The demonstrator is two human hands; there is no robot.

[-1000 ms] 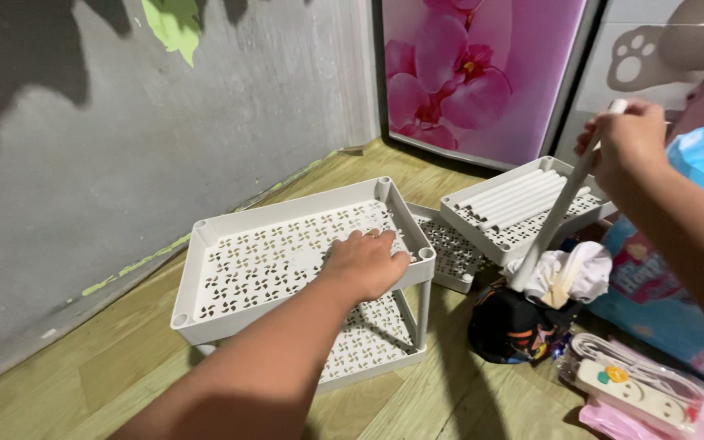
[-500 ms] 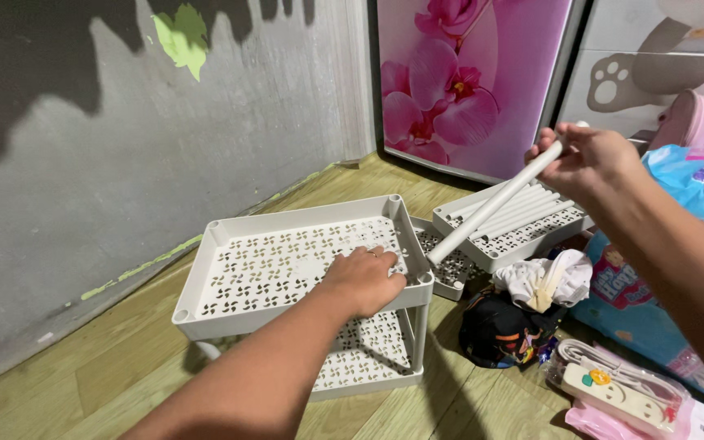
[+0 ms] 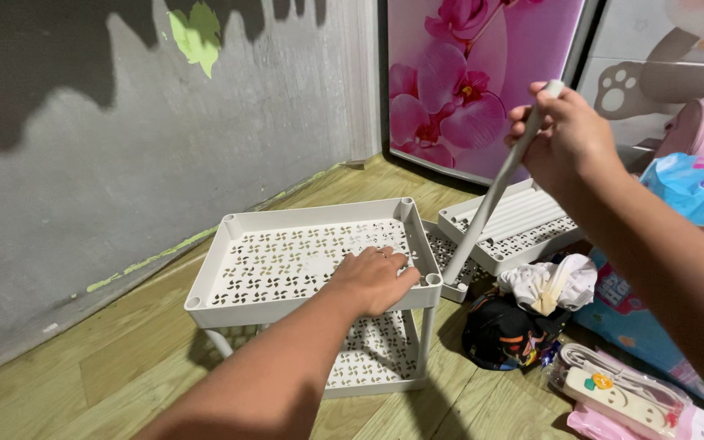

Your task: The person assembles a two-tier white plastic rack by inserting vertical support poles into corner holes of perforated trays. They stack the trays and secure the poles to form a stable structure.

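A white plastic rack stands on the wooden floor, its perforated top shelf [image 3: 287, 261] raised on posts over a lower shelf [image 3: 372, 363]. My left hand [image 3: 372, 279] lies flat on the top shelf near its right front corner. My right hand [image 3: 564, 138] grips the upper end of a white tube [image 3: 486, 208]. The tube slants down to the left, and its lower end hangs just right of the corner socket [image 3: 433, 279].
Another perforated tray [image 3: 523, 236] holding several white tubes sits behind, on a further tray [image 3: 450, 257]. A black cap [image 3: 503, 334], white cloth [image 3: 552, 281], a packaged power strip [image 3: 625, 391] and blue bags [image 3: 694, 204] crowd the right. The grey wall [image 3: 124, 147] runs along the left.
My right hand has swung the tube from a flat slant to nearly upright and brought its lower end down beside the shelf's right front corner. My left hand has stayed on the shelf.
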